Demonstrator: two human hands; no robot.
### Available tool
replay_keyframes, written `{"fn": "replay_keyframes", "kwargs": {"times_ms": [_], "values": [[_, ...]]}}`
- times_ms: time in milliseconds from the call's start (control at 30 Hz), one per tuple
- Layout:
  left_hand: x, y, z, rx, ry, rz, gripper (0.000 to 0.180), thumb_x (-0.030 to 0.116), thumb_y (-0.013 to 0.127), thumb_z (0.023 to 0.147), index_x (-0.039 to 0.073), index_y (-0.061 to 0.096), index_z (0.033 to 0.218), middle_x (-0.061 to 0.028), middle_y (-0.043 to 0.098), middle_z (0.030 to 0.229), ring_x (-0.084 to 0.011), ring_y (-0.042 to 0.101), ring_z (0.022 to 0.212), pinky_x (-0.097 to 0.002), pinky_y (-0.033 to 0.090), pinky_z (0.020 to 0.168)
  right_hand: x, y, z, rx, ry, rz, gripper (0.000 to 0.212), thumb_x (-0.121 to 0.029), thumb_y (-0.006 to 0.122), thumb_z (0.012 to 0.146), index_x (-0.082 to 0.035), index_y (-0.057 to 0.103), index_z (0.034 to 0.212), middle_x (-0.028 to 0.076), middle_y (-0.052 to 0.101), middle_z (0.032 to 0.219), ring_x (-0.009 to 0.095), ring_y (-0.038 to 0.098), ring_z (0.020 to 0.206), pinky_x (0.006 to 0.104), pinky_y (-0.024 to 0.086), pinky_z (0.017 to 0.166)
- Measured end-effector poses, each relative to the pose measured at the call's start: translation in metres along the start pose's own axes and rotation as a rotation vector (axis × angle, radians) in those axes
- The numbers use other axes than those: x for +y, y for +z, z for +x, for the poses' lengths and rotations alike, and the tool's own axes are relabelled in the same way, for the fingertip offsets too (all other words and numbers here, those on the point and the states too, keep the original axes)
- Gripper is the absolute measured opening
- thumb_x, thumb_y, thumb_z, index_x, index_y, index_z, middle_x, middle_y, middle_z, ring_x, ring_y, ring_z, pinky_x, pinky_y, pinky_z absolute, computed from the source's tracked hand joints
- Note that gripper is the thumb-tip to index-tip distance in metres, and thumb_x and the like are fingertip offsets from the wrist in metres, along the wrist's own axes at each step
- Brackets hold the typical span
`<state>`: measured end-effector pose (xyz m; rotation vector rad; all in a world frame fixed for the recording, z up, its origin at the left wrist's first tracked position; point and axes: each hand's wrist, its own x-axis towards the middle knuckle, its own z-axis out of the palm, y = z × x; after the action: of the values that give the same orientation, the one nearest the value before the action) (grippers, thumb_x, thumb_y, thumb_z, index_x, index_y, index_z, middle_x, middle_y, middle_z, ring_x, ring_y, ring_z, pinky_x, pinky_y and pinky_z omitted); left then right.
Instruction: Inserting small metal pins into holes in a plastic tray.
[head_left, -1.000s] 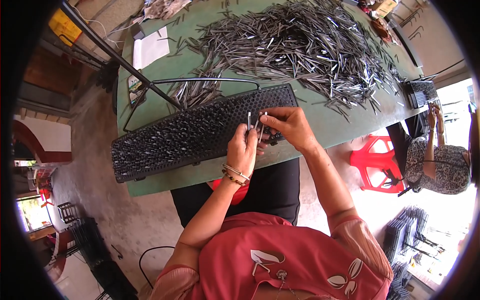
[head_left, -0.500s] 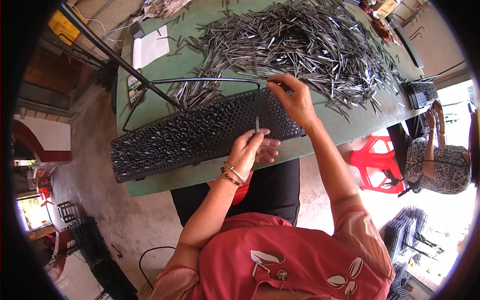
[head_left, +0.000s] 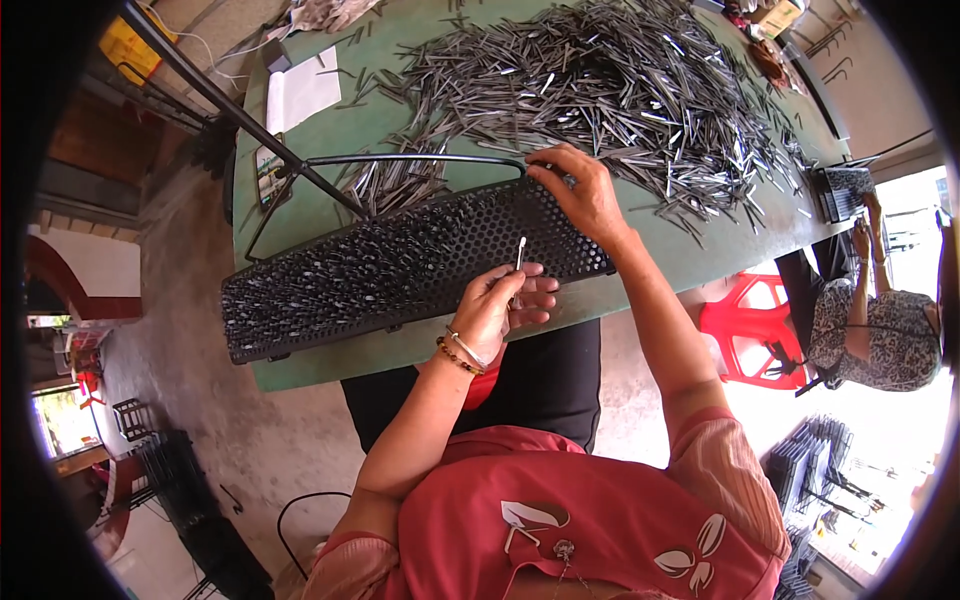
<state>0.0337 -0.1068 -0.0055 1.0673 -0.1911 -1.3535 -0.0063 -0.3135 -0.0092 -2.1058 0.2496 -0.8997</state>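
Observation:
A long black perforated rack (head_left: pixel 475 235) lies at a slant along the near edge of the green table. Its left part is packed with thin upright metal pieces, while bare holes show toward the right. My left hand (head_left: pixel 490 312) is in front of the rack, thumb and forefinger pinching a slim metal strip (head_left: pixel 521 252) that points upward; the other fingers are spread. At the rack's far edge, beside the end of a black bent rod (head_left: pixel 425 158), my right hand (head_left: pixel 588 200) has thumb and fingers brought together. Whatever it pinches is hidden or too small to name.
A large heap of loose thin metal strips (head_left: pixel 600 90) covers much of the table (head_left: pixel 440 80). White paper (head_left: pixel 305 90) lies at the far left. A red stool (head_left: pixel 755 330) and another person (head_left: pixel 870 330) working at a similar rack (head_left: pixel 845 190) are on the right.
My right hand has shifted slightly left and up along the rack's far edge. The strip in my left hand is now tilted a little to the right.

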Motion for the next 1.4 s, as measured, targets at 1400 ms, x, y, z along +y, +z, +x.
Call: {"fn": "replay_keyframes", "kwargs": {"times_ms": [1400], "values": [[0.007,0.019,0.006,0.102,0.236,0.444,0.031,0.022,0.042,0.098,-0.004,0.057,0.105,-0.0093,0.065,0.082,-0.0137,0.063,0.067,-0.0244,0.053,0.057,-0.046,-0.025,-0.043,-0.35,0.546,0.38,0.021,-0.017,0.072,0.081,0.004,0.067,0.084,0.003,0.063,0.072,0.006,0.055,0.068,0.0229,0.045,0.059]]}}
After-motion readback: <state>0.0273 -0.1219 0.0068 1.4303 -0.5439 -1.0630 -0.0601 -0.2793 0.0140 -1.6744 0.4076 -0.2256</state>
